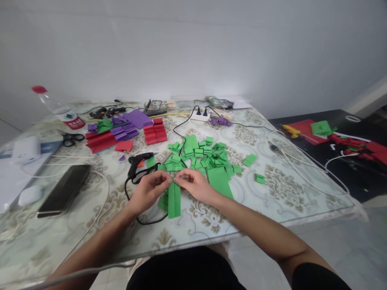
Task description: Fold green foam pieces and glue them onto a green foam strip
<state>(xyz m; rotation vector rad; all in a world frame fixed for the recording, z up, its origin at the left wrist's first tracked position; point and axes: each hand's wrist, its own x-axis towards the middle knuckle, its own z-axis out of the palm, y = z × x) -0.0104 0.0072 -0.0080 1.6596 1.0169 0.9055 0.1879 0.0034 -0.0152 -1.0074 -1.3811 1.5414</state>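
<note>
A folded green paper strip [174, 203] with a crease down its length hangs toward me between my two hands. My left hand [154, 187] pinches its top left corner, thumb against fingers. On the top right, my right hand [193, 183] has its fingertips closed on the same strip. Just beyond my hands lies a heap of small folded green paper pieces [208, 153]. A larger green sheet [219, 181] lies beside my right wrist. Left of my left hand rest a black glue gun [137, 161] and black-handled scissors [145, 172], partly hidden by that hand.
Red folded paper [155, 132], purple paper [137, 119], a phone [65, 191], a tilted bottle [62, 108] and another pair of scissors [71, 139] occupy the left side. A power strip [200, 115] sits at the back. Cables cross the patterned tablecloth [284, 189]; a black table [347, 177] adjoins on the right.
</note>
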